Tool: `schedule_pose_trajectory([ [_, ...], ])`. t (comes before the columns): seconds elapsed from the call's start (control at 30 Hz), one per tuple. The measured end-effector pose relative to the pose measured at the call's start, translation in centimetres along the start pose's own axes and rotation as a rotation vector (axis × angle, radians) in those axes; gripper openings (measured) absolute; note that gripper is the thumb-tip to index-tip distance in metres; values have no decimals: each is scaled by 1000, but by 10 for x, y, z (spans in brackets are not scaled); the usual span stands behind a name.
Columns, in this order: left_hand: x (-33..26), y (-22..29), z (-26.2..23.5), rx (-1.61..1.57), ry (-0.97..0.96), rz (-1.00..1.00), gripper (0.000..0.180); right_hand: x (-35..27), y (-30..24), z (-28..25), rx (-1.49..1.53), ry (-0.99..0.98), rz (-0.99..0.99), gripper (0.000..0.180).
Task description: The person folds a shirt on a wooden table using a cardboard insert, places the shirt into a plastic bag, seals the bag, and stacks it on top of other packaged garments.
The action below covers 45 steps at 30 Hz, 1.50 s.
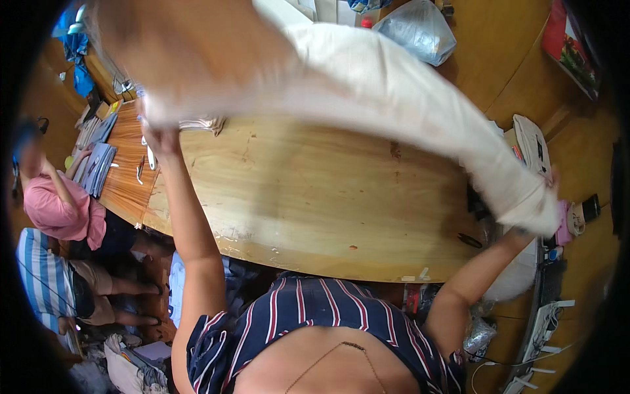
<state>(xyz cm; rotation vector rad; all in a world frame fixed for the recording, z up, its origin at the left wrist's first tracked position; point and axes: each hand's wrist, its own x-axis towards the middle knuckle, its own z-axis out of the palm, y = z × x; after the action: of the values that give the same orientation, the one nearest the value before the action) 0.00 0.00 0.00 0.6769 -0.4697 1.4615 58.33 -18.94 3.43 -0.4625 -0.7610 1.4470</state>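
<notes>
A large white cloth [367, 92] is stretched in the air above the wooden table [315, 197], blurred with motion. My left hand [161, 134] grips its left corner over the far left part of the table. My right hand [548, 190] is shut on the cloth's right end beyond the table's right edge and is mostly hidden by the fabric. The cloth sags between both hands and hides the back of the table.
Stacks of folded grey cloth [97, 161] and scissors [140, 171] lie at the table's far left. A person in a pink top [56, 207] sits at the left. A clear plastic bag [420, 29] lies at the back; bags and a phone [590, 207] are on the right.
</notes>
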Motion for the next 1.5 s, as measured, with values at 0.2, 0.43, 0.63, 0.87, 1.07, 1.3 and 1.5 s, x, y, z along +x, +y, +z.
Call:
schedule_pose_trajectory([
  [0.2, -101, -30, -46, 968, 560, -650, 36, -41, 80, -101, -930, 393, -147, 14],
  [0.43, -228, -29, -41, 1581, 647, -960, 34, -126, 141, -201, -1601, 467, 122, 20],
  [0.63, -231, 18, 1, 1595, 419, -1474, 27, -135, 111, -206, -1879, 714, 272, 46],
  [0.87, -198, -71, -48, 2530, -132, -673, 43, -71, 113, -228, -2153, 976, 303, 40],
  [1.07, -125, -98, -142, 2583, -294, -608, 40, -22, 198, -154, -2293, 940, 238, 34],
  [1.3, -99, -32, -189, 2613, 462, -733, 54, -41, 193, -161, -2306, 1012, 274, 35],
  [1.5, -69, -37, -217, 2650, 381, -882, 47, 21, 184, -194, -2214, 553, -404, 34],
])
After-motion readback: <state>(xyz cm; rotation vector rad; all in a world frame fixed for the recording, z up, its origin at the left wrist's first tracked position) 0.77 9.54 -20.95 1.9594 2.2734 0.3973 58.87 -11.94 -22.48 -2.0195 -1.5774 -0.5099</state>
